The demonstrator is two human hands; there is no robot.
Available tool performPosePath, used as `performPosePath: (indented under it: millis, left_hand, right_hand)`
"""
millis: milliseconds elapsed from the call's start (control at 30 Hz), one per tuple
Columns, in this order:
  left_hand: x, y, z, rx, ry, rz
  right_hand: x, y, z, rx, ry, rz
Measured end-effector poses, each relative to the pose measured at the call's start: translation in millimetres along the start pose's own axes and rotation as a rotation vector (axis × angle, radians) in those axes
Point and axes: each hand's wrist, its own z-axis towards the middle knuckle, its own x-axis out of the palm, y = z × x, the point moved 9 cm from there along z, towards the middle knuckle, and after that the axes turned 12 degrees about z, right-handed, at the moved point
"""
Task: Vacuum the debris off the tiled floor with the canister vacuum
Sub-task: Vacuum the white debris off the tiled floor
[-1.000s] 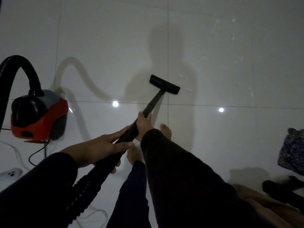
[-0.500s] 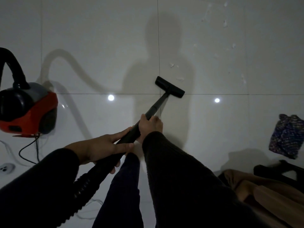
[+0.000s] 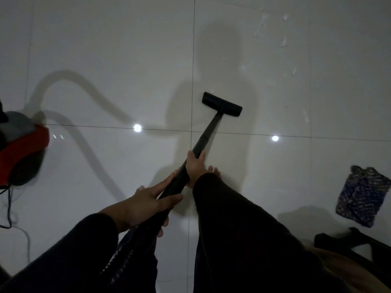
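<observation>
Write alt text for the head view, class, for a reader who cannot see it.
Two hands, left behind right, grip a black vacuum wand whose floor head rests on pale tiles. White debris lies beyond it to the right; a red canister sits at left.

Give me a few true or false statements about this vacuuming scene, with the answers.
1. Both hands grip the wand. True: the left hand holds it lower down, the right hand further up.
2. The floor head rests on the knitted cloth. False: it sits on bare tile; the cloth lies apart, at the right.
3. The canister vacuum is blue. False: it is red and dark grey.
4. White debris lies beyond the floor head. True.
</observation>
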Motion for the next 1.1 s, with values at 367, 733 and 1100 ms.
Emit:
performPosePath:
  millis: [367,733,1100]
  left_hand:
    - [43.7,-107.7,75.8,-0.001,-0.071,-0.148]
    - [31.8,-177.0,108.6,0.045,-0.164,-0.215]
    - [-28.2,-218.3,134.7,0.075,-0.22,-0.211]
  right_hand:
    - [-74.8,87.6,77.5,0.008,0.051,0.017]
    - [-79.3,161.7,110.8,-0.043,0.16,-0.051]
    - [-46.6,222.8,152.7,-0.081,0.192,0.044]
